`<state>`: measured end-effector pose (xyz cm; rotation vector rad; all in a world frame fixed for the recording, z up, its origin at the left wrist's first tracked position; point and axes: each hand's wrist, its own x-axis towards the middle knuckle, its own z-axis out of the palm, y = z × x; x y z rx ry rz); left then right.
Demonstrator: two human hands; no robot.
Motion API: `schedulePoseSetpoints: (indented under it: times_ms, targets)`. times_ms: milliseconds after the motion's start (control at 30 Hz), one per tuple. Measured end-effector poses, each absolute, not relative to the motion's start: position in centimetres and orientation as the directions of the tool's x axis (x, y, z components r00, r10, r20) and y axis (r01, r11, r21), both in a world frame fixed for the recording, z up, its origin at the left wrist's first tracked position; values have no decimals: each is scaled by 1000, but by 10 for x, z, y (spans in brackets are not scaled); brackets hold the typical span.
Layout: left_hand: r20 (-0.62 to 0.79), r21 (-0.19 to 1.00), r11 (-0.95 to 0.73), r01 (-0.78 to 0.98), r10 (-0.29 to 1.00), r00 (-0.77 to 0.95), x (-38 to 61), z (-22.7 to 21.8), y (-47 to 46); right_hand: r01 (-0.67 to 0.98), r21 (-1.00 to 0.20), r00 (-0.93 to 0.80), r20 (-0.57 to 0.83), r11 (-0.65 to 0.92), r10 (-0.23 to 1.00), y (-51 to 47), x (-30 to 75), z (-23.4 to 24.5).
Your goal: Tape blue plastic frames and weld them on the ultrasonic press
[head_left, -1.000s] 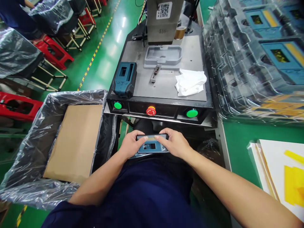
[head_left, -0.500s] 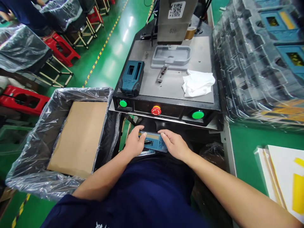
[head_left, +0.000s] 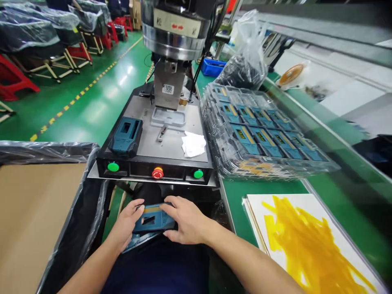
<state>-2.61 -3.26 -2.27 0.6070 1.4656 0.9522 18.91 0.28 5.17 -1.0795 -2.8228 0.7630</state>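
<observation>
In front of my lap, a blue plastic casing [head_left: 168, 221] with a rectangular window and a tan strip lies between my two hands. My left hand [head_left: 122, 226] grips its left end, thumb on top. The right end is held by my right hand [head_left: 185, 220], with fingers over the top and the thumb low along the near edge. Under the casing another bluish piece [head_left: 139, 241] shows partly; its shape is mostly hidden. A similar dark blue casing [head_left: 126, 136] stands on the left of the press's metal plate [head_left: 147, 153].
The press head [head_left: 170, 81] hangs over a grey fixture [head_left: 168, 118]. A white cloth [head_left: 193, 144] lies on the plate; green buttons [head_left: 113, 166] and a red stop button [head_left: 157, 173] line its front. Right are stacked clear trays [head_left: 226, 163] and a board with yellow strips [head_left: 294, 228]. A lined bin [head_left: 88, 171] stands left.
The view has swung right and upward, so more of the trays and press shows. My hands keep hold of the casing; my right fingers now reach further over it, and its window looks emptier.
</observation>
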Motion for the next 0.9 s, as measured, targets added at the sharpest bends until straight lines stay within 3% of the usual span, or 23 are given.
schedulePoseSetpoints:
  times_ms: [100,200,267,367,467,600,733,900]
  targets:
    - [-507,862,503,-65,854,-118,-30,-39,-32,650,-429,-735,-145,627,662,8,203,84]
    - [-322,878,351,325,936,-141,-35,-61,-35,660,-440,-687,-23,609,727,17,227,124]
    - [-190,792,178,584,981,-41,-37,-77,-41,666,-437,-616,135,605,776,29,244,148]
    - [-144,633,-25,773,978,149,-34,-96,-51,771,-381,-374,378,510,847,62,267,176]
    - [-178,549,-136,824,945,275,-31,-107,-56,905,-366,-12,490,218,872,112,288,194]
    - [-164,519,-218,827,923,347,-33,-114,-54,928,-337,306,454,-157,837,191,318,210]
    - [-42,476,-309,824,927,372,-40,-121,-50,897,-279,430,372,-343,823,261,345,216]
    - [50,435,-383,815,914,403,-46,-129,-40,887,-242,456,338,-393,823,325,360,209]
